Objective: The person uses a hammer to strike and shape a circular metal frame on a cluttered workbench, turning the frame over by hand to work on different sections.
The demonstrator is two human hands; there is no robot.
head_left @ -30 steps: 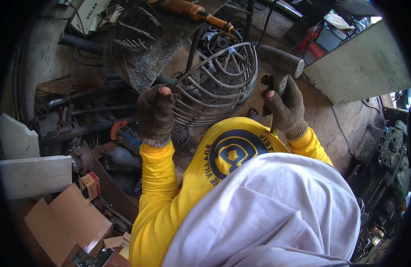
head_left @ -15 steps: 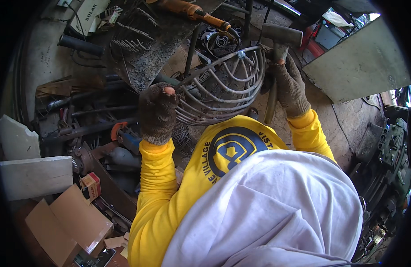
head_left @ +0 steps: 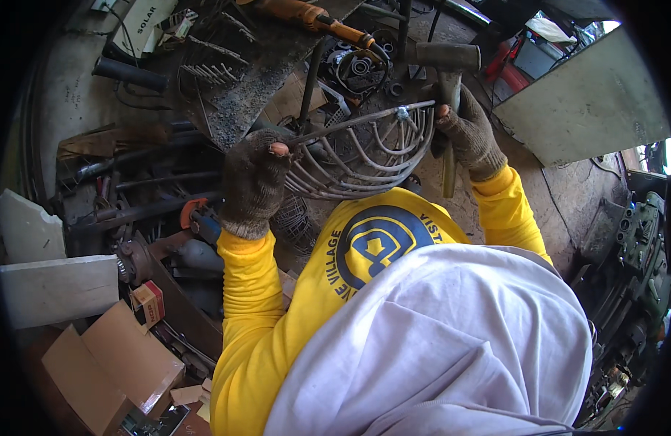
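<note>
While our left hand [head_left: 254, 185] clamps the wire fan guard [head_left: 364, 156], our right hand [head_left: 466, 134] apparently grips the hammer [head_left: 447, 87].

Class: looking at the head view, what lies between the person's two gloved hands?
In the head view, the wire fan guard spans between the left hand and right hand.

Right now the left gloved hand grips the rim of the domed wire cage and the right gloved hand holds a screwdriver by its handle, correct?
Not quite. The head view shows the right gloved hand holding a metal-headed hammer, not a screwdriver. The left gloved hand does grip the rim of the domed wire cage.
</note>
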